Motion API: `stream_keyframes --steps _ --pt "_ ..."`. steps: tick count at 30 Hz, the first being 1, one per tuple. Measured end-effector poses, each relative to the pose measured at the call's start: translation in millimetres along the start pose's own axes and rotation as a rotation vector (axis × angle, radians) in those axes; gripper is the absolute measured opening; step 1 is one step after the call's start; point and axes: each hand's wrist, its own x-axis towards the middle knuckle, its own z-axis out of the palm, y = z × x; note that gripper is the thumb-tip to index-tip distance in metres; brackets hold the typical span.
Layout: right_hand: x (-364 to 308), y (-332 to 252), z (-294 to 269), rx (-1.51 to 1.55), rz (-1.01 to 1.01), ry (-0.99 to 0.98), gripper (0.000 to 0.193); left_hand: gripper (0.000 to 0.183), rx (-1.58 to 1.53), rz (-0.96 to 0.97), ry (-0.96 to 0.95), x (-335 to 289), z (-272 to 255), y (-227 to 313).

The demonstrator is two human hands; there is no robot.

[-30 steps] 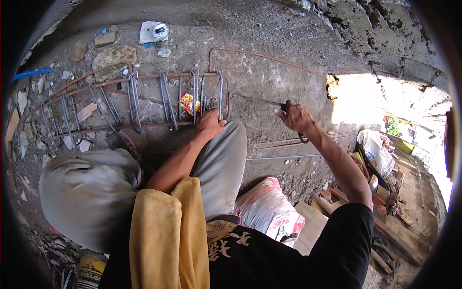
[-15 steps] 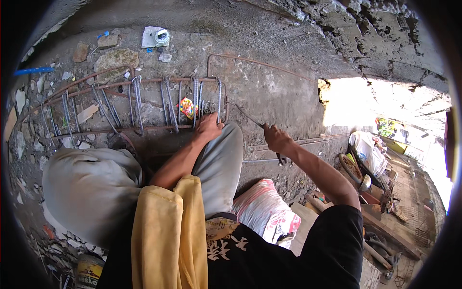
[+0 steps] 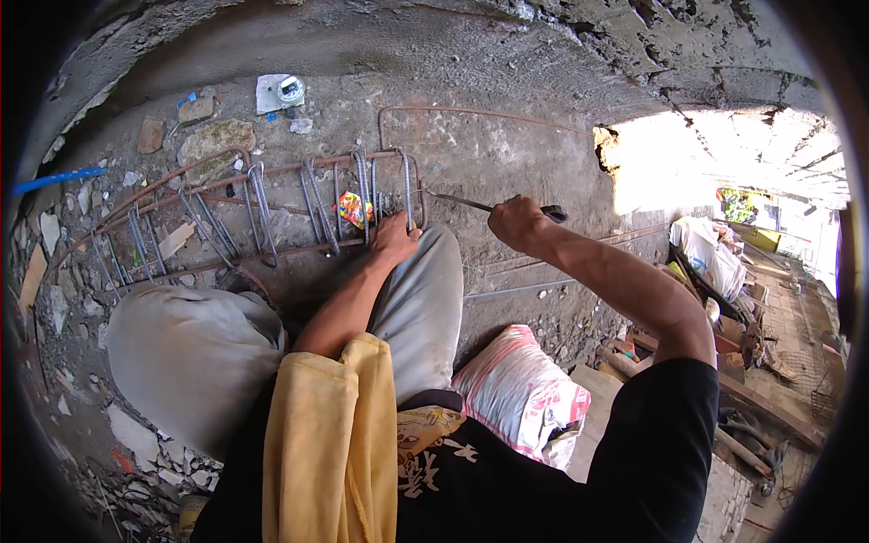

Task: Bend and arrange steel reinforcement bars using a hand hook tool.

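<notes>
The left hand [image 3: 396, 239] is at the low right corner of a steel bar cage [image 3: 318, 201], touching the foot of the end ring [image 3: 407, 185]; its fingers are bent, but I cannot tell if they are clamped on the bar; the right hand [image 3: 518, 223] is closed tight on a thin metal rod [image 3: 466, 201], well apart from the left hand; the rod's thin tip points left and is right by the cage's right end.

The cage lies on the ground [image 3: 335, 122], with grey rings along its rusty long bars; a bright red and yellow wrapper [image 3: 355, 209] shows between the rings near the right end; up near the ground's far edge, by the concrete wall [image 3: 407, 54], sit a pale slab [image 3: 269, 94] and a big flat stone [image 3: 217, 140]; a blue pipe [image 3: 60, 180] is by the left edge; a red and white sack [image 3: 523, 389] lies near the person's right side.
</notes>
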Motion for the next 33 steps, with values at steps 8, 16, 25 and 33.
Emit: stream_keyframes --steps 8,16,25,33 --pt "-11 -27 -14 0.698 0.025 -0.194 0.022 0.025 0.075 -0.009 0.075 -4 4 -3" --pt "1 -8 -10 1.212 0.076 -0.385 0.03 0.037 -0.012 -0.005 -0.008 3 2 -3" --pt "-24 -56 -5 0.624 0.155 0.073 0.027 0.062 -0.664 -0.13 0.065 55 7 23" --pt "-19 -78 -7 0.646 0.172 0.151 0.025 0.026 -0.805 -0.299 0.361 85 20 38"
